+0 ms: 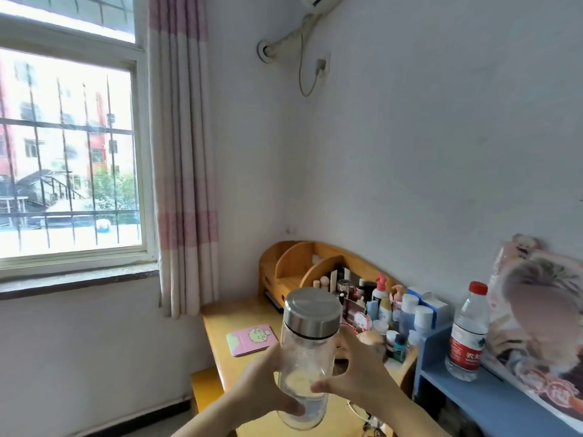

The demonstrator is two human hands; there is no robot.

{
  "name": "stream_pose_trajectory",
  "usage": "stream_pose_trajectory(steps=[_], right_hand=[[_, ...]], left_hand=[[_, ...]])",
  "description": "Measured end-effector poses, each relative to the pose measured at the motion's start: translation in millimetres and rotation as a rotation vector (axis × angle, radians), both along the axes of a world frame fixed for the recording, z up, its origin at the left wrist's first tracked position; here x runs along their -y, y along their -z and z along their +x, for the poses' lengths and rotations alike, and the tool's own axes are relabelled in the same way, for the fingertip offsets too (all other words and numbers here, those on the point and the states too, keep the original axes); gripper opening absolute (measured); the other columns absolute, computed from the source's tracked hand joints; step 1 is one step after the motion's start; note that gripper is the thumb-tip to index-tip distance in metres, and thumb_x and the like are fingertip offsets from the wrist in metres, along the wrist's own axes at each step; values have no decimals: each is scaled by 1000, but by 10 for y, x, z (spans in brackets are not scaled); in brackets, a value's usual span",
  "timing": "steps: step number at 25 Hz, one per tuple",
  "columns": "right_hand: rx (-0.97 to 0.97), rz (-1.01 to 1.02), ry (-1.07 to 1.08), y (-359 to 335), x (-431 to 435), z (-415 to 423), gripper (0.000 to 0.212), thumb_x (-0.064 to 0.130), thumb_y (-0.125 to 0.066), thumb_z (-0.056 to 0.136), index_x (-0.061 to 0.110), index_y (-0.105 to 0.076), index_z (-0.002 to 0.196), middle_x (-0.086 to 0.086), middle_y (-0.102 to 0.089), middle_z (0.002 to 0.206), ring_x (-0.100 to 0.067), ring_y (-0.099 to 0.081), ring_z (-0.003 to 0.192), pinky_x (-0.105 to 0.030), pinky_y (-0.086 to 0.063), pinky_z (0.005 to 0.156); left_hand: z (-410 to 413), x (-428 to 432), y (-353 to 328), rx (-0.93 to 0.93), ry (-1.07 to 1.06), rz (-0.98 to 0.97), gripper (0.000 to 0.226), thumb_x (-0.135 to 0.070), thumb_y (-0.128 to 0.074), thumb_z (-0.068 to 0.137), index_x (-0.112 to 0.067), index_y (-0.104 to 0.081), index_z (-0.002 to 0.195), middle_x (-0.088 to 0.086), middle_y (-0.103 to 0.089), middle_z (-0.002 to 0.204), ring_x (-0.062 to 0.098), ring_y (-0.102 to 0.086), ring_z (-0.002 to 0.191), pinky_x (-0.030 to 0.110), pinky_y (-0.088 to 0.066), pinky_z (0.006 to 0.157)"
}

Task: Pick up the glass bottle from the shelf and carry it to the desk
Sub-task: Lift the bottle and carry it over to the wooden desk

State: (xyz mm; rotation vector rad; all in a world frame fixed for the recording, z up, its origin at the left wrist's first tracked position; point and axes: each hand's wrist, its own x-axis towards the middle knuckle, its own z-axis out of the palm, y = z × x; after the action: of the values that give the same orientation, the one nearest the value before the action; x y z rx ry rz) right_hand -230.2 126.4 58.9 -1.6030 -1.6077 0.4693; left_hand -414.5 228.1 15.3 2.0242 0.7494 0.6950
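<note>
A clear glass bottle (307,351) with a silver metal lid is held upright in the air above the yellow wooden desk (233,323). My left hand (262,386) wraps its lower part from the left, with the thumb across the base. My right hand (356,370) touches the bottle's right side, fingers spread, thumb on the lower glass. The blue shelf (473,395) stands at the right, apart from the bottle.
A pink card holder (252,339) lies on the desk. A wooden organiser (303,263) and several cosmetic bottles (388,307) crowd the desk's back right. A plastic water bottle (468,332) with a red cap stands on the blue shelf beside printed posters (536,326). Window and curtain at left.
</note>
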Motion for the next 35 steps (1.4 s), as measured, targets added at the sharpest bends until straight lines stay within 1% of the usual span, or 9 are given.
stream_pose_trajectory(steps=[5, 9, 16, 18, 21, 26, 29, 32, 35], right_hand=[[-20, 19, 57, 81, -355, -300, 79, 36, -92, 49, 51, -41, 108, 22, -60, 110, 9, -57, 94, -11, -44, 75], [-27, 2, 95, 164, -618, -347, 86, 39, -90, 45, 50, -41, 114, 19, -62, 112, 1, -60, 100, -29, -53, 87], [-34, -31, 105, 231, -1161, -91, 88, 28, -91, 50, 47, -42, 121, 22, -64, 111, 12, -58, 99, -18, -52, 82], [-39, -33, 110, 240, -1339, 31, 88, 23, -92, 51, 43, -43, 122, 23, -64, 107, 15, -58, 95, -9, -51, 76], [-34, -42, 115, 246, -1686, 252, 94, 28, -91, 50, 52, -37, 123, 24, -65, 108, 16, -57, 97, -4, -46, 68], [-32, -61, 105, 255, -2216, 525, 87, 32, -91, 50, 60, -36, 112, 29, -61, 109, 23, -53, 96, -5, -41, 73], [-55, -87, 110, 372, -2412, 611, 88, 36, -91, 48, 62, -35, 111, 29, -61, 111, 22, -53, 97, -9, -43, 77], [-76, -128, 111, 546, -2586, 657, 97, 39, -91, 46, 66, -29, 116, 25, -62, 113, 15, -55, 102, -15, -44, 82], [-131, -161, 129, 710, -2720, 662, 95, 35, -90, 46, 65, -30, 113, 26, -63, 111, 11, -55, 104, -14, -47, 81]], left_hand=[[-239, -433, 19, -2, 45, -10, 95, -4, -91, 52, -33, -44, 129, -12, -64, 119, 3, -56, 112, 13, -47, 85], [-256, -739, 139, 7, 70, -38, 92, -3, -90, 52, -35, -46, 127, -13, -64, 118, 1, -56, 111, 9, -47, 80], [74, -1372, 341, 22, 87, -60, 90, -16, -91, 43, -38, -50, 120, -11, -66, 115, 4, -60, 109, 34, -51, 97], [200, -1554, 342, 24, 88, -54, 90, -15, -91, 44, -39, -49, 120, -11, -66, 114, 3, -59, 109, 33, -51, 97], [430, -1915, 354, 32, 106, -50, 92, -17, -91, 44, -42, -47, 121, -17, -67, 111, 1, -60, 108, 25, -52, 93], [703, -2464, 462, 19, 59, -26, 87, -26, -91, 40, -33, -52, 116, -7, -68, 112, 10, -63, 107, 41, -53, 94], [782, -2633, 531, 21, 54, -26, 89, -23, -90, 41, -34, -51, 119, -9, -68, 112, 6, -62, 107, 37, -53, 94], [834, -2782, 719, 17, 92, -22, 89, -21, -90, 47, -37, -48, 124, -19, -65, 114, -1, -59, 109, 22, -50, 95], [899, -2897, 906, 1, 91, 79, 80, -32, -87, 59, -41, -45, 127, -17, -61, 120, -2, -55, 114, 16, -44, 95]])
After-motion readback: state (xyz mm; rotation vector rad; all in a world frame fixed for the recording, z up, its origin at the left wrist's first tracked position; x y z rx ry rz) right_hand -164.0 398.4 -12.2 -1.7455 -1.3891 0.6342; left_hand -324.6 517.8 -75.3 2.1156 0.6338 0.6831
